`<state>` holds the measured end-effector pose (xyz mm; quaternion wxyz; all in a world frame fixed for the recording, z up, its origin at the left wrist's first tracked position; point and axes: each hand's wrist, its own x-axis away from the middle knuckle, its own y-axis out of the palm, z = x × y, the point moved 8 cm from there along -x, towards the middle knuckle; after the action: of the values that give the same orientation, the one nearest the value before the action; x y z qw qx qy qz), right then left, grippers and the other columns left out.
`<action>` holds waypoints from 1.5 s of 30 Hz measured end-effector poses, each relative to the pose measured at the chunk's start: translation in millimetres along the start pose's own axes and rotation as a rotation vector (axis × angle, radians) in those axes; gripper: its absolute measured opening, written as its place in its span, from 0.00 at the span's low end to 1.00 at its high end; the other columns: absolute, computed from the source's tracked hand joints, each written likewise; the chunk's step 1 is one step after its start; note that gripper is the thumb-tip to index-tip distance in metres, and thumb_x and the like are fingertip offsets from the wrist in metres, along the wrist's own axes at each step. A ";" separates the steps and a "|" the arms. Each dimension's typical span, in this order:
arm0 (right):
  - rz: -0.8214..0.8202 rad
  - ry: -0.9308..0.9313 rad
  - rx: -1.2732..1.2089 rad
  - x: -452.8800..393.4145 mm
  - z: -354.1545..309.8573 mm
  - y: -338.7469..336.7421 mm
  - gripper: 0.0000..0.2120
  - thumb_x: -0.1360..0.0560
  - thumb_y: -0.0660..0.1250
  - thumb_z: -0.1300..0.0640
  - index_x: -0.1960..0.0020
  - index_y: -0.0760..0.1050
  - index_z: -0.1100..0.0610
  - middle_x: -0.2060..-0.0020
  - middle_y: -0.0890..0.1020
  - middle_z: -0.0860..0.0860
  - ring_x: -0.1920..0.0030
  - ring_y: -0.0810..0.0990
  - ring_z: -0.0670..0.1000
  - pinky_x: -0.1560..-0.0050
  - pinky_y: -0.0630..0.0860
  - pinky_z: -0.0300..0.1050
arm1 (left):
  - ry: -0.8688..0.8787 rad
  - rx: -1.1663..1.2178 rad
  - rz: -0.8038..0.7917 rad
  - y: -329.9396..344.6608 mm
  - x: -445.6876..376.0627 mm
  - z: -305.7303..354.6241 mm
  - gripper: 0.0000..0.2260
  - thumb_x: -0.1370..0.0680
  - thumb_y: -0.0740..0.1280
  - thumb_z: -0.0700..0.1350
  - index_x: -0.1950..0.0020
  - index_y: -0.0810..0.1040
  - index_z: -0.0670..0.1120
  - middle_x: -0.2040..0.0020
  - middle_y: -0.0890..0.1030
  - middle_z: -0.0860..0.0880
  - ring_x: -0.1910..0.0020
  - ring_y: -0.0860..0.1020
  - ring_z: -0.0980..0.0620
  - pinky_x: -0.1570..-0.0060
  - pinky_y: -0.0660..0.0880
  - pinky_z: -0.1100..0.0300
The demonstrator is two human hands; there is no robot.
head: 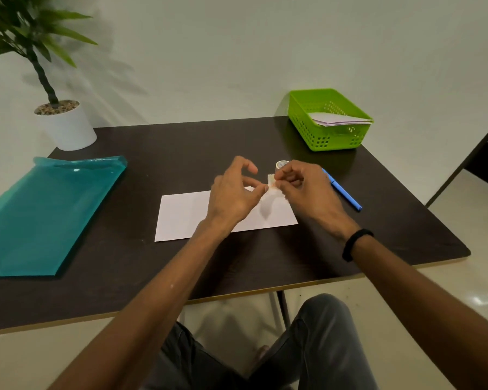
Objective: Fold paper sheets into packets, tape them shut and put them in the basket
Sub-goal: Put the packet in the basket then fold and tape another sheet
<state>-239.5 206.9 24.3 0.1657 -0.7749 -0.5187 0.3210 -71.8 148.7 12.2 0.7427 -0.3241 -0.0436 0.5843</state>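
Both hands hover over the folded paper [197, 213] lying flat on the dark surface [350, 243]: the left hand [234, 192] and right hand [304, 190] each pinch an end of 1 small tape strip [271, 182], apparently just above the paper. The tape roll [281, 164] sits just behind the right fingers [286, 175]. The green basket [319, 136] at the far right corner holds folded packets [338, 119].

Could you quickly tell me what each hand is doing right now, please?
Left hand: pinches one end of the tape piece above the folded paper.
Right hand: pinches the other end.
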 end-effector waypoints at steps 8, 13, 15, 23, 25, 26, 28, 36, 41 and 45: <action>-0.152 0.297 0.100 -36.6 53.0 -3.0 0.06 0.24 0.72 0.64 0.52 0.82 0.54 0.63 0.87 0.53 0.66 0.86 0.48 0.57 0.85 0.44 | 0.179 -0.345 0.003 39.8 -2.2 -22.9 0.08 0.20 0.69 0.56 0.47 0.80 0.52 0.53 0.78 0.53 0.55 0.75 0.55 0.52 0.77 0.56; -0.188 0.366 0.125 -46.7 56.8 4.3 0.10 0.25 0.76 0.61 0.51 0.76 0.53 0.63 0.87 0.54 0.63 0.88 0.52 0.55 0.87 0.52 | 0.267 -0.408 0.023 40.2 3.9 -12.5 0.09 0.18 0.67 0.53 0.41 0.77 0.53 0.53 0.78 0.53 0.55 0.78 0.52 0.55 0.75 0.57; -0.195 0.367 0.148 -50.4 52.6 6.6 0.09 0.25 0.75 0.62 0.51 0.75 0.54 0.63 0.87 0.55 0.63 0.88 0.52 0.57 0.87 0.50 | 0.270 -0.418 0.029 40.6 3.9 -12.7 0.11 0.18 0.66 0.54 0.38 0.76 0.53 0.52 0.79 0.52 0.54 0.79 0.51 0.55 0.74 0.57; -0.281 0.439 0.215 -60.8 38.6 16.6 0.06 0.24 0.73 0.66 0.56 0.77 0.59 0.61 0.87 0.58 0.61 0.88 0.52 0.56 0.86 0.48 | 0.231 -0.462 0.021 43.1 -0.5 -17.3 0.18 0.16 0.63 0.56 0.29 0.77 0.53 0.49 0.81 0.50 0.51 0.80 0.50 0.53 0.72 0.58; -0.309 0.466 0.222 -62.2 39.5 18.5 0.06 0.24 0.74 0.66 0.56 0.77 0.61 0.63 0.87 0.58 0.62 0.88 0.52 0.54 0.86 0.51 | 0.229 -0.479 0.010 44.1 -1.1 -16.9 0.18 0.16 0.62 0.56 0.28 0.75 0.53 0.47 0.81 0.49 0.49 0.80 0.50 0.51 0.73 0.57; -0.320 0.477 0.226 -62.6 39.9 19.7 0.06 0.24 0.73 0.66 0.56 0.77 0.62 0.63 0.87 0.58 0.63 0.87 0.52 0.54 0.86 0.51 | 0.232 -0.483 0.004 44.6 -1.1 -16.1 0.18 0.16 0.61 0.56 0.27 0.75 0.53 0.46 0.81 0.49 0.48 0.80 0.49 0.51 0.74 0.57; -0.326 0.496 0.242 -63.8 41.0 21.9 0.05 0.23 0.73 0.66 0.53 0.77 0.63 0.64 0.87 0.58 0.65 0.87 0.51 0.55 0.86 0.50 | 0.237 -0.486 -0.005 45.4 -1.2 -14.7 0.17 0.16 0.61 0.56 0.28 0.74 0.54 0.45 0.81 0.49 0.48 0.80 0.49 0.50 0.73 0.57; -0.321 0.563 0.195 -66.1 48.9 26.9 0.09 0.24 0.73 0.66 0.46 0.80 0.68 0.63 0.88 0.58 0.65 0.88 0.50 0.57 0.86 0.49 | 0.239 -0.494 -0.015 47.3 -1.0 -15.6 0.14 0.16 0.62 0.55 0.31 0.75 0.54 0.49 0.81 0.49 0.51 0.79 0.49 0.54 0.71 0.57; -0.354 0.559 0.202 -67.3 45.7 29.1 0.07 0.23 0.72 0.67 0.47 0.78 0.67 0.63 0.87 0.59 0.69 0.85 0.49 0.62 0.84 0.46 | 0.254 -0.590 -0.049 51.9 -3.4 -14.9 0.16 0.14 0.57 0.52 0.27 0.76 0.56 0.53 0.78 0.47 0.56 0.78 0.48 0.56 0.75 0.54; -0.375 0.550 0.229 -69.9 43.9 31.2 0.06 0.23 0.72 0.68 0.48 0.79 0.67 0.62 0.87 0.60 0.69 0.85 0.49 0.61 0.84 0.46 | 0.257 -0.656 -0.087 57.6 -4.7 -17.0 0.18 0.13 0.55 0.51 0.25 0.73 0.57 0.51 0.77 0.47 0.55 0.78 0.48 0.52 0.76 0.54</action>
<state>-265.1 127.2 -3.9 0.4411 -0.6998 -0.5487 0.1206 -114.2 143.3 -30.4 0.6227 -0.6142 -0.1488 0.4613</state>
